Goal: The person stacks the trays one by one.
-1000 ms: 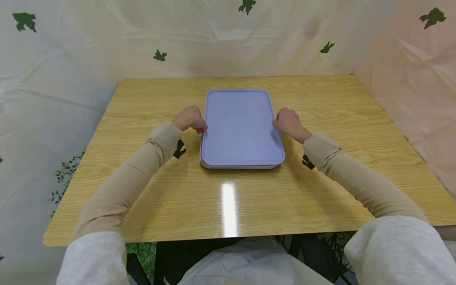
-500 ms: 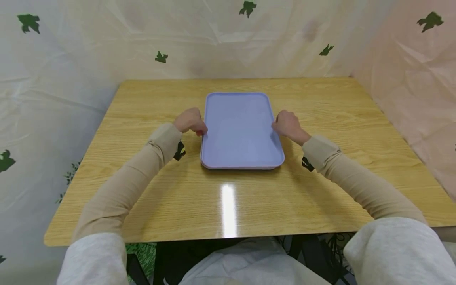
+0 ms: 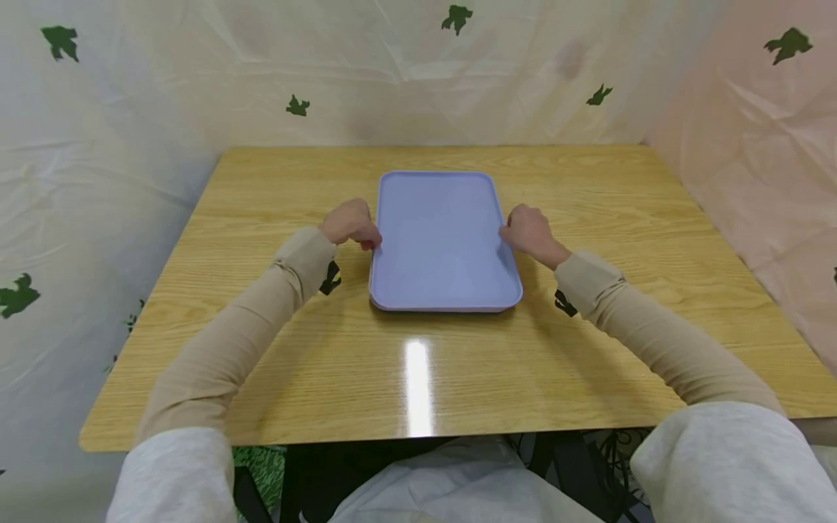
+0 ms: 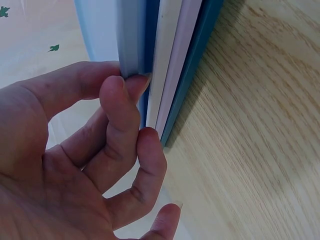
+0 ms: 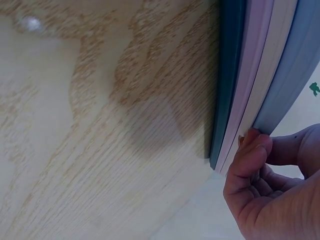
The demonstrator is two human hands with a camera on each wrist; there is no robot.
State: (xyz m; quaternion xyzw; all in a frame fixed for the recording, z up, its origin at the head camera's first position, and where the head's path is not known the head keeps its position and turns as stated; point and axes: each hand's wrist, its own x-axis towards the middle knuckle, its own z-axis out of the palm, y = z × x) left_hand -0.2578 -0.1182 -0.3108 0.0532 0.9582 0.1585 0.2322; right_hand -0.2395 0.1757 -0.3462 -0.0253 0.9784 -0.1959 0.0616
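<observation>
A stack of rectangular trays sits mid-table, with a lavender-blue tray (image 3: 446, 240) on top. In the wrist views, a cream tray (image 4: 166, 45), a pink tray (image 4: 183, 50) and a teal tray (image 4: 199, 55) show below it, the teal one lowest. My left hand (image 3: 351, 222) pinches the top tray's left rim between thumb and fingers; a lower finger lies by the cream and pink rims. At the opposite side my right hand (image 3: 531, 234) pinches the right rim, its fingertips beside the cream edge. The left wrist view shows a dark gap under the top rim.
The stack stands on a wooden table (image 3: 294, 378) whose front edge is close to my body. Pale cloth walls (image 3: 366, 73) with green leaf shapes rise behind it and at both sides. Cables (image 3: 617, 457) hang beneath the front right.
The head view has tilted slightly. Less of the lower trays' rims shows along the near and left edges of the top tray. Both hands keep their hold on its sides.
</observation>
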